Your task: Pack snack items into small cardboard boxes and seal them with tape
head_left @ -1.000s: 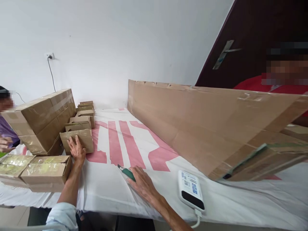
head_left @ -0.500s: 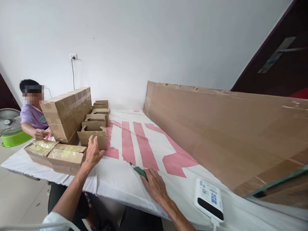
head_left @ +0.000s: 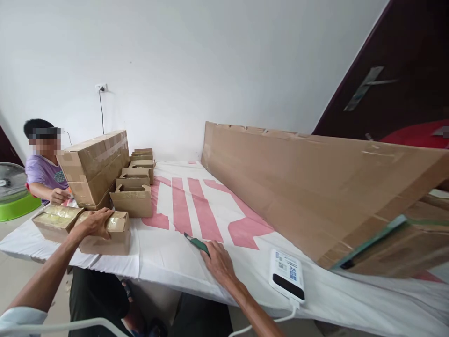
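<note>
My left hand [head_left: 94,222] lies over the top of a taped cardboard box [head_left: 119,238] at the table's near left, its fingers across the lid and the thumb on the front side. Another taped box [head_left: 56,220] stands just left of it. Wrapped in my right hand [head_left: 218,262] is a green utility knife [head_left: 198,244], its dark tip pointing away to the left above the white cloth. Open-topped cardboard boxes [head_left: 131,203] stand in a row behind the left hand.
Taped boxes [head_left: 94,159] are stacked at the left, beside a seated person [head_left: 45,173]. A long cardboard panel [head_left: 280,187] stands along the right. A white device [head_left: 287,274] with a cable lies on the red-printed white cloth [head_left: 168,262]. A fan [head_left: 12,182] stands far left.
My left hand has moved left from beside the open-topped box onto the taped box, which has shifted slightly right. My right hand still holds the knife. The view has turned a little right.
</note>
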Demonstrator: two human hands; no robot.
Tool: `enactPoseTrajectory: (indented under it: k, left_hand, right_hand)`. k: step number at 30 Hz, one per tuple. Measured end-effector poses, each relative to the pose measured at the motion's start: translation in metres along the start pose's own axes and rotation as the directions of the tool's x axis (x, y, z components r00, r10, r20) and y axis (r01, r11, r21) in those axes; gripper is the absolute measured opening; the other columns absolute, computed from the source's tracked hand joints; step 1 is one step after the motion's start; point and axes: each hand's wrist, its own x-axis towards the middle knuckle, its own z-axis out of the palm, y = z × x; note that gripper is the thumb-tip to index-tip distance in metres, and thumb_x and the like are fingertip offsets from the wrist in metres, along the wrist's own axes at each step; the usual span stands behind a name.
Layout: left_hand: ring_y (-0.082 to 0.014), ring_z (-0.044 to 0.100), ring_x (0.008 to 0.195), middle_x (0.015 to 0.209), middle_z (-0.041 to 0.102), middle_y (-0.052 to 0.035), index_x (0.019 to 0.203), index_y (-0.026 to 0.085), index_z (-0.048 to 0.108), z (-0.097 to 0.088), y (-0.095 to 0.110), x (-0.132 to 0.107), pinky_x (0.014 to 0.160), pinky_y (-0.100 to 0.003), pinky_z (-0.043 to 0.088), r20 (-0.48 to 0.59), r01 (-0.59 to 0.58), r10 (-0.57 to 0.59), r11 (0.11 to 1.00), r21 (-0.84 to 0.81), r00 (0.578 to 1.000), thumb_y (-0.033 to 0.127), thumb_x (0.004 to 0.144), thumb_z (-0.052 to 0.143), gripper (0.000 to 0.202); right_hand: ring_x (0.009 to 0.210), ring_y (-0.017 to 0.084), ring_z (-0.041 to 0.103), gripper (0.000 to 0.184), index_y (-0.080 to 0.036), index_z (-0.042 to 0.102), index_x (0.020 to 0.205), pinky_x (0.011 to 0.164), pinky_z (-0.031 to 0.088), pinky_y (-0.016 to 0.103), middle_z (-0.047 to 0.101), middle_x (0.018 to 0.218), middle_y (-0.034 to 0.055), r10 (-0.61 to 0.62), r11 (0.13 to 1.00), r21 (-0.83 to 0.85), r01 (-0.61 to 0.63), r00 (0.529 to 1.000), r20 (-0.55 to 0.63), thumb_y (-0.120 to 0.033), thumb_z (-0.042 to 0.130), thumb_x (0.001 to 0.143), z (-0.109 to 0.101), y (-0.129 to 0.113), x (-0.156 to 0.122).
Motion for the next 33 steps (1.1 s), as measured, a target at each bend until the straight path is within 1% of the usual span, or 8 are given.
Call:
enactPoseTrajectory:
  k: [4, 7, 11, 14, 18, 24, 28, 33]
  left_hand:
    - [-0.0455, 0.059, 0.137, 0.149, 0.064, -0.0206, 0.152, 0.025, 0.058, 0.025, 0.063, -0.001, 0.115, -0.055, 0.040, -0.125, -0.067, 0.067, 0.998, 0.004, 0.990, 0.053, 0.062, 0.094, 0.101]
    - [-0.0414, 0.058, 0.140, 0.155, 0.060, -0.0188, 0.152, 0.025, 0.057, 0.034, 0.081, -0.006, 0.113, -0.053, 0.043, -0.229, -0.112, 0.087, 0.989, -0.098, 0.969, 0.061, 0.078, 0.082, 0.086]
    - [-0.0345, 0.065, 0.133, 0.145, 0.069, -0.0139, 0.131, 0.023, 0.070, 0.035, 0.042, -0.020, 0.113, -0.047, 0.047, -0.391, 0.069, -0.210, 0.936, -0.345, 0.896, 0.049, 0.094, 0.060, 0.046]
    - [-0.0346, 0.072, 0.116, 0.114, 0.081, -0.0122, 0.111, 0.020, 0.077, 0.042, 0.011, -0.033, 0.105, -0.043, 0.053, -0.301, 0.117, -0.363, 0.786, -0.607, 0.882, 0.054, 0.088, 0.060, 0.044]
    - [-0.0343, 0.074, 0.102, 0.101, 0.082, -0.0114, 0.107, 0.016, 0.078, 0.055, 0.009, -0.045, 0.089, -0.041, 0.057, -0.195, 0.019, -0.397, 0.474, -0.880, 0.897, 0.065, 0.074, 0.073, 0.059]
    - [-0.0294, 0.076, 0.091, 0.095, 0.082, -0.0087, 0.112, 0.018, 0.071, 0.060, 0.024, -0.053, 0.083, -0.038, 0.055, -0.138, -0.049, -0.329, 0.265, -0.963, 0.934, 0.065, 0.071, 0.086, 0.064]
    - [-0.0333, 0.075, 0.109, 0.111, 0.082, -0.0129, 0.122, 0.018, 0.067, 0.064, 0.023, -0.056, 0.090, -0.039, 0.056, -0.109, -0.060, -0.229, 0.212, -0.976, 0.967, 0.061, 0.072, 0.090, 0.070]
    - [-0.0390, 0.073, 0.120, 0.118, 0.080, -0.0169, 0.127, 0.017, 0.066, 0.080, 0.027, -0.061, 0.098, -0.047, 0.057, -0.132, -0.097, -0.241, 0.150, -0.984, 0.961, 0.064, 0.073, 0.090, 0.075]
  right_hand:
    - [0.100, 0.030, 0.071, 0.031, -0.023, 0.068, 0.117, 0.089, 0.052, 0.041, 0.076, 0.107, 0.0117, 0.098, 0.964, 0.248, -0.095, 0.995, 0.002, -0.036, 0.045, 0.101, -0.011, -0.019, 0.011]
    - [0.086, 0.029, 0.071, 0.042, -0.023, 0.067, 0.118, 0.081, 0.054, 0.042, 0.076, 0.094, 0.0080, 0.155, 0.875, 0.450, -0.176, 0.984, 0.085, -0.055, 0.046, 0.101, -0.022, -0.043, 0.018]
    - [0.082, 0.028, 0.073, 0.053, -0.021, 0.068, 0.108, 0.079, 0.057, 0.042, 0.076, 0.093, 0.0084, 0.139, 0.678, 0.691, -0.250, 0.967, 0.214, -0.071, 0.055, 0.093, -0.037, -0.074, 0.021]
    - [0.085, 0.027, 0.075, 0.060, -0.021, 0.068, 0.107, 0.084, 0.059, 0.043, 0.078, 0.101, 0.0117, 0.120, 0.532, 0.794, -0.295, 0.954, 0.274, -0.078, 0.061, 0.089, -0.042, -0.095, 0.019]
    - [0.089, 0.027, 0.077, 0.063, -0.020, 0.068, 0.114, 0.091, 0.058, 0.046, 0.079, 0.110, 0.0143, 0.097, 0.433, 0.845, -0.314, 0.948, 0.303, -0.078, 0.065, 0.088, -0.044, -0.121, 0.020]
    - [0.098, 0.027, 0.075, 0.057, -0.020, 0.068, 0.118, 0.096, 0.058, 0.045, 0.078, 0.118, 0.0141, 0.015, 0.455, 0.857, -0.243, 0.964, 0.265, -0.072, 0.062, 0.094, -0.047, -0.144, 0.025]
    - [0.109, 0.029, 0.073, 0.052, -0.020, 0.067, 0.119, 0.099, 0.058, 0.044, 0.077, 0.119, 0.0128, -0.011, 0.534, 0.825, -0.187, 0.974, 0.228, -0.067, 0.060, 0.097, -0.055, -0.146, 0.025]
    - [0.107, 0.028, 0.071, 0.046, -0.022, 0.067, 0.123, 0.096, 0.058, 0.040, 0.077, 0.117, 0.0098, -0.054, 0.643, 0.752, -0.147, 0.970, 0.236, -0.060, 0.055, 0.101, -0.069, -0.145, 0.016]
